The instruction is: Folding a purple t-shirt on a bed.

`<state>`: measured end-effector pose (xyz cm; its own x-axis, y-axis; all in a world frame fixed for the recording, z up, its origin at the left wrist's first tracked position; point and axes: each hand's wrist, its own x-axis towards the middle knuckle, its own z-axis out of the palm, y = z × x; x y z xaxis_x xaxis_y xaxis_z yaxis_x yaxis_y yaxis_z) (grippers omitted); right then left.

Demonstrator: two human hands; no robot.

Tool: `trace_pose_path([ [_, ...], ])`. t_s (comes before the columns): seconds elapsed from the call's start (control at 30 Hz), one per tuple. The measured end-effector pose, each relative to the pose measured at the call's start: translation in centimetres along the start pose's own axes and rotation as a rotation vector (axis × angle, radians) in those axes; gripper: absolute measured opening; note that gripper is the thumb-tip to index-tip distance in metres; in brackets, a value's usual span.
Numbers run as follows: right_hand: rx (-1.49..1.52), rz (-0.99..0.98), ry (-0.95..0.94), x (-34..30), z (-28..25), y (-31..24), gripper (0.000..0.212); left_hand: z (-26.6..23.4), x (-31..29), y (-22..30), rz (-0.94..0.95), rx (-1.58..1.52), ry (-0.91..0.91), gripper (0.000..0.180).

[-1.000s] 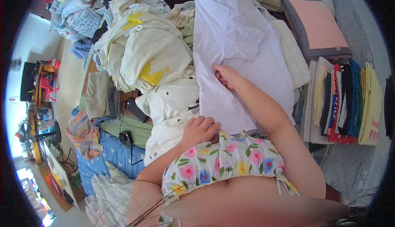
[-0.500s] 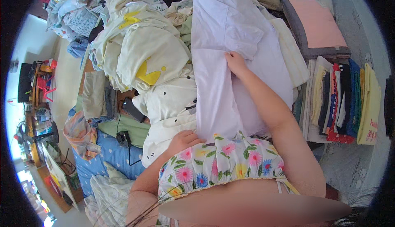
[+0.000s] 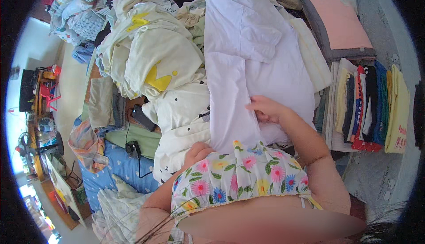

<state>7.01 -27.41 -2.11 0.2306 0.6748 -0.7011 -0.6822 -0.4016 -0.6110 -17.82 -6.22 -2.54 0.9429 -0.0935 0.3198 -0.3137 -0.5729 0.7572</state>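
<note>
head view, single frame. pale lilac shirt [image 3: 261, 67] lies spread over a heap of laundry on the bed, collar end away from the person, hem end near the body; its left sleeve-side panel is folded inward as a long strip running down the middle-left of the garment. right hand [image 3: 265, 110] rests flat on the shirt at the inner edge of that strip, fingers [image 3: 255, 107] laid loosely together and pointing left, pressing cloth rather than pinching it. left hand [image 3: 198, 152] sits at the near lower corner of the shirt, curled; its fingertips are tucked out of sight, so cannot tell whether they grip the hem or only lean on it. judgement on handling: thin woven fabric, light, fully limp, no stiffness of its own; it will sag and slide off the uneven pile beneath unless held flat, and creases set where pressed. not fragile. best holds look to be the hem corners and the shoulder seams, pinched at two points so the panel hangs straight; the folded edge under the right hand is the line to pin down. surroundings: cream garment with yellow print [image 3: 150, 62] bunched just left of the shirt, white polka-dot cloth [image 3: 181, 124] touching its lower left edge, stack of folded clothes [image 3: 367, 107] standing on edge to the right, pink folded item [image 3: 341, 23] beyond that stack. black charger and cable [image 3: 132, 148] on blue bedding, well left of the left hand.
</note>
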Motion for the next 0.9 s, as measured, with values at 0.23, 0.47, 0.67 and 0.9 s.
trace_pose_path([
  [0.23, 0.053, 0.004, -0.001, -3.7, 3.0, 3.0, 0.035, 1.3, -1.4, 0.8, -0.321, -0.204, 0.116, 0.013],
  [0.47, 0.159, -0.078, 0.071, -3.8, 1.8, 5.5, 0.032, 2.4, -2.6, 0.9, -0.386, -0.11, 0.282, 0.023],
  [0.67, 0.113, -0.053, -0.002, -4.8, 3.0, 4.6, 0.035, 1.1, 4.1, 4.3, -0.587, 0.114, 0.005, 0.045],
  [0.9, 0.457, -0.071, -0.059, -4.6, 4.0, 2.1, 0.035, 1.1, 3.8, 3.8, -0.485, 0.09, 0.034, 0.051],
])
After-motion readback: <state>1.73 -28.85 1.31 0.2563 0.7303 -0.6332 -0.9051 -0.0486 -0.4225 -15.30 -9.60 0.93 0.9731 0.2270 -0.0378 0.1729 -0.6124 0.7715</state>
